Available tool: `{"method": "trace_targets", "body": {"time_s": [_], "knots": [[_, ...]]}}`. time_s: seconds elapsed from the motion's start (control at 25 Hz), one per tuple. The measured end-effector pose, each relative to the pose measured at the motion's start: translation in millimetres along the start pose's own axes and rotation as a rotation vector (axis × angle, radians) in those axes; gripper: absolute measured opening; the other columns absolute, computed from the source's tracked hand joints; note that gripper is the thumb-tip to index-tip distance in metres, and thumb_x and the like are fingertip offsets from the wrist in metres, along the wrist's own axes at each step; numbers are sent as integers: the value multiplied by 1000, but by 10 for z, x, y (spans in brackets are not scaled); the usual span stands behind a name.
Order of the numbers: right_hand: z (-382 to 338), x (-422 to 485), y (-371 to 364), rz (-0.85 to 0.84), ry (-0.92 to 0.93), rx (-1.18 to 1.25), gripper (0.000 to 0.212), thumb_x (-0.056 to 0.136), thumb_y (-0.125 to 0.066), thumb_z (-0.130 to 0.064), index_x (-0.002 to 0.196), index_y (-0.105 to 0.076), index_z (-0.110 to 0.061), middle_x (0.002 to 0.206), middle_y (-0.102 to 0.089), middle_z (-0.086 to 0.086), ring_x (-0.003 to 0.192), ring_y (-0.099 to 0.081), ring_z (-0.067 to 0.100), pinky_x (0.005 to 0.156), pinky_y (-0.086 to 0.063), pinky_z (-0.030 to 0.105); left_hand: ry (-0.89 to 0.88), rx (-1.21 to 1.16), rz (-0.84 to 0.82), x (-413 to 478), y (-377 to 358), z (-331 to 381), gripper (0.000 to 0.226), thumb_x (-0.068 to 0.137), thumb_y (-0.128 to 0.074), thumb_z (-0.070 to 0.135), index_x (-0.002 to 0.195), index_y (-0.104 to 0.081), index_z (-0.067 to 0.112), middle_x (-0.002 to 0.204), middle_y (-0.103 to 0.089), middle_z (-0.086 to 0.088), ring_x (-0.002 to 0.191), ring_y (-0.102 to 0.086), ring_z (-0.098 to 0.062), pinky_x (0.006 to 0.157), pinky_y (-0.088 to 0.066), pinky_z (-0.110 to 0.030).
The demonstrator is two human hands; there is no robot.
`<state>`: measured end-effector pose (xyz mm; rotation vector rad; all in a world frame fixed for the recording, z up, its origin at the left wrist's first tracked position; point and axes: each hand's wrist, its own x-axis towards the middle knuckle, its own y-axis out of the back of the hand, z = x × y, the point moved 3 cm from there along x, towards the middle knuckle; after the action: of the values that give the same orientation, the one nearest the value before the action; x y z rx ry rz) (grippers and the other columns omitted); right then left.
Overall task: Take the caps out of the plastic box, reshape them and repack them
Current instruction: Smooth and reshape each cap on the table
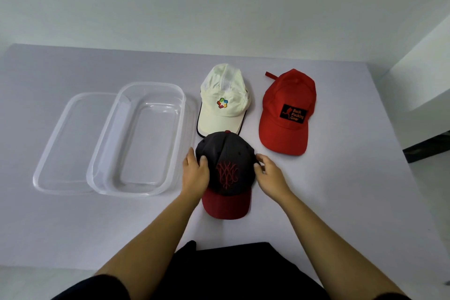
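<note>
1. My left hand (196, 174) and right hand (269, 173) both grasp the dark cap (226, 165), fingers curled against either side of its crown.
2. That cap sits on the table (341, 178) in front of me, red brim nearest.
3. Beyond it lie the white cap (224, 102) and the red cap (287, 109). The plastic box (146, 143) stands empty at left, overlapping its lid (60, 143).
4. I judge unpacking done and reshaping in hand. Next I'd round this crown, then repack.

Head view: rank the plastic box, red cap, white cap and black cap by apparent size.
1. plastic box
2. black cap and red cap: look alike; the black one is nearer, so unranked
3. white cap, slightly smaller
</note>
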<state>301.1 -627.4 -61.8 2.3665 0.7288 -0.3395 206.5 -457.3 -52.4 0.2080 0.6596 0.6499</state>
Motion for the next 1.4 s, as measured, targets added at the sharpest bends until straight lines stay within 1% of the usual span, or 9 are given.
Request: {"method": "trace_targets", "body": {"time_s": [0.12,0.28,0.4,0.52,0.76,0.92,1.04,1.16,1.4], "knots": [[-77,165,-88,-97,-141,112,49,98,-38,-31,143,-30,-13,148,-37,6,134,-38,22,111,-32,37,174,-98,-149,195,-14,-1,48,98,-28,35,145,-27,22,133,-46,-7,116,-51,-29,84,-49,-39],[-101,226,-175,-164,-213,298,41,97,-42,-32,135,-42,-16,137,-49,5,120,-48,16,101,-39,29,84,73,-79,137,-6,88,27,98,-28,23,111,-47,8,110,-55,-14,74,-50,-18,64,-45,-33],[-126,246,-82,-35,-86,168,39,94,-49,-28,130,-48,-13,124,-54,4,112,-52,17,96,-42,30,-34,252,37,48,21,261,32,97,-31,13,126,-43,7,131,-44,-15,82,-49,-21,67,-40,-32],[-139,280,224,286,104,76,33,89,-56,-20,121,-54,-13,108,-50,-2,102,-51,17,90,-45,31,-372,412,181,-48,-45,695,41,91,-40,5,132,-40,9,132,-39,-10,87,-54,-25,69,-38,-32],[177,523,904,613,55,-96,44,82,-59,-9,124,-48,-9,122,-49,12,117,-46,30,100,-41,41,-703,489,-149,183,-684,1236,34,93,-46,10,126,-55,7,133,-52,-8,116,-55,-24,98,-43,-30],[403,811,1219,290,-40,-173,101,73,-75,-34,147,-10,-9,154,-13,16,143,-14,30,115,-19,41,-877,756,-381,527,-1198,1594,59,95,-47,23,148,-24,13,159,-14,-1,143,-24,-21,114,-20,-32],[568,908,1188,83,-138,-248,134,61,-75,-59,145,19,-12,156,16,12,145,11,24,118,-4,41,-886,937,-428,867,-1530,1890,81,91,-51,38,151,0,16,160,10,-1,148,-4,-21,118,-16,-42],[693,919,1024,123,-144,-223,137,59,-70,-68,145,19,-9,157,15,10,145,12,23,119,-2,42,-807,1136,-478,1098,-1781,2067,100,84,-54,57,149,12,20,159,16,-4,148,3,-24,116,-13,-52],[818,841,893,175,-103,-160,135,54,-62,-79,147,14,-17,158,12,2,145,12,20,117,1,45,-700,1282,-658,1130,-1957,2088,113,71,-65,64,150,4,21,158,-10,-11,143,-9,-36,114,-19,-55]]}}
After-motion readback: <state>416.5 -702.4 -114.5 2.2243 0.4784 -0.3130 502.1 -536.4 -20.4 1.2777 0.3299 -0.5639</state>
